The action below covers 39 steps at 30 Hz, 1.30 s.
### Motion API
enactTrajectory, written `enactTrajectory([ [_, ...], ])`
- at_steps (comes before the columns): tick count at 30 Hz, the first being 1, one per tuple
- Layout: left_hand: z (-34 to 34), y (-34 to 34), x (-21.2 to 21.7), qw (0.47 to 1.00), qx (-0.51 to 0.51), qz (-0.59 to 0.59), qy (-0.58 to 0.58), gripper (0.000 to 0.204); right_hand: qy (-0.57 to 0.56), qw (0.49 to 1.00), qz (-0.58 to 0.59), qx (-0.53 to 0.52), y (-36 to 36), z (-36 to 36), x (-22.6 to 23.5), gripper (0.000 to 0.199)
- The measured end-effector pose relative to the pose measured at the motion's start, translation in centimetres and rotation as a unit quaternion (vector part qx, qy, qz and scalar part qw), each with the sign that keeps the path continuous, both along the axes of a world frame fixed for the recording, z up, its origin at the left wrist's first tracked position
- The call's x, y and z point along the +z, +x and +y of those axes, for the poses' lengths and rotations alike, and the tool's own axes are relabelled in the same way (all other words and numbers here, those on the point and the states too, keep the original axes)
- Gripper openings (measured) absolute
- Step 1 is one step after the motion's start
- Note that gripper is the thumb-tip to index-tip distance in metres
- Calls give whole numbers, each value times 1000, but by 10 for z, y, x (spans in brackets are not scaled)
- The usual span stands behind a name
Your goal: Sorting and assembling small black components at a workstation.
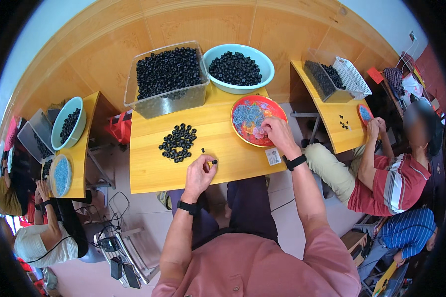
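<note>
My left hand [200,174] is over the near edge of the yellow table, its fingertips closed on a small black round part [214,161]. Another small black part [202,150] lies alone just beyond those fingers. Farther left spreads a loose group of black ring-shaped parts [177,142], with holes showing in several. My right hand [278,132] reaches into a round red tray [236,130] with a patterned base. Its fingertips are pinched together beside a heap of thin blue-grey pieces [248,115]; anything between them is too small to make out.
At the table's [146,173] back stand a clear plastic bin [168,105] and a light-blue basin [240,89], both full of black parts. A white label [273,156] lies near the tray. Co-workers sit at side tables [344,136] left and right. Cables [115,210] trail on the floor.
</note>
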<state>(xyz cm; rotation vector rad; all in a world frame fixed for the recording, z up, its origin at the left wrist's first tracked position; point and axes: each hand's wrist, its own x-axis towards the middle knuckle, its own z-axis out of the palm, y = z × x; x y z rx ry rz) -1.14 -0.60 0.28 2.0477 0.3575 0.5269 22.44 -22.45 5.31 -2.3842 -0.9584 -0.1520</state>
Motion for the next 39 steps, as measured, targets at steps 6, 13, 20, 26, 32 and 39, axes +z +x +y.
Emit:
enactTrajectory([
  [6,0,-1,-1,1000,6,21,15,17,-77,996,40,-7,-1,9,0,9],
  [13,1,-1,0,999,-1,7,31,19,-88,996,35,3,-3,14,3,10],
  [20,-2,0,2,1000,6,11,3,19,9,999,40,-22,-11,10,3,11],
  [26,-4,-2,5,1000,0,-11,-12,18,185,971,148,29,-61,26,-3,15],
  [32,1,-1,-7,988,9,-62,-139,16,188,940,256,125,-126,70,-21,16],
  [39,19,3,-12,958,2,-51,-281,21,191,965,116,135,-144,102,-32,11],
])
